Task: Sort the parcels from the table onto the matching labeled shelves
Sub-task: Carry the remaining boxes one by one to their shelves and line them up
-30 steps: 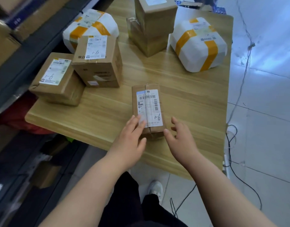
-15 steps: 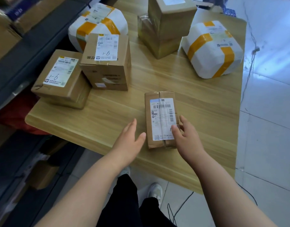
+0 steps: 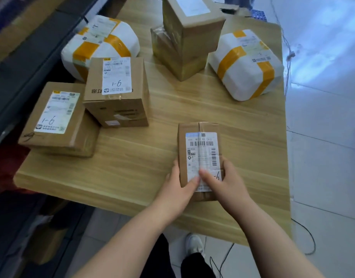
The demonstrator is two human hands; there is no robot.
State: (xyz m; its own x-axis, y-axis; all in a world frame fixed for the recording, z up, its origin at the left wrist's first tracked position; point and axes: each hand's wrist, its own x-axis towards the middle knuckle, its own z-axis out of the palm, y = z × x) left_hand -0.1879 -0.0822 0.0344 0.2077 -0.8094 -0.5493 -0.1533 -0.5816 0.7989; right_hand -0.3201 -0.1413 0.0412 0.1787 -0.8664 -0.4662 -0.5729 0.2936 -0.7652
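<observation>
Small brown cardboard parcel [image 3: 198, 149], oblong, near the front edge of the pale wood-grain surface [image 3: 132, 157], right of centre. White shipping label with barcodes faces up, and a tape strip runs down its length. Both hands clamped on its near end. Left hand [image 3: 177, 190] against the left side, thumb laid over the top onto the label. Right hand [image 3: 227, 183] wrapped round the right side, thumb on the label close beside the left thumb. A handwritten mark on the label is partly hidden by the right hand and not readable in full. Cannot tell whether the parcel rests on the wood or is just lifted off it. Farther left, well apart from it: flat brown cardboard box [image 3: 56, 119] at the left edge, and a taller brown cardboard box [image 3: 116, 95] just beside it on the far side, both with white labels bearing handwritten digits. Behind those, a white padded parcel banded with yellow tape [image 3: 100, 43]. Far centre, a tall taped brown carton [image 3: 188, 37]; to its right a second white parcel with yellow tape [image 3: 247, 65]. Dark shelving [image 3: 22, 57] along the left. Pale tiled floor [image 3: 323, 137] on the right, with a black cable [image 3: 307, 237] trailing on it.
</observation>
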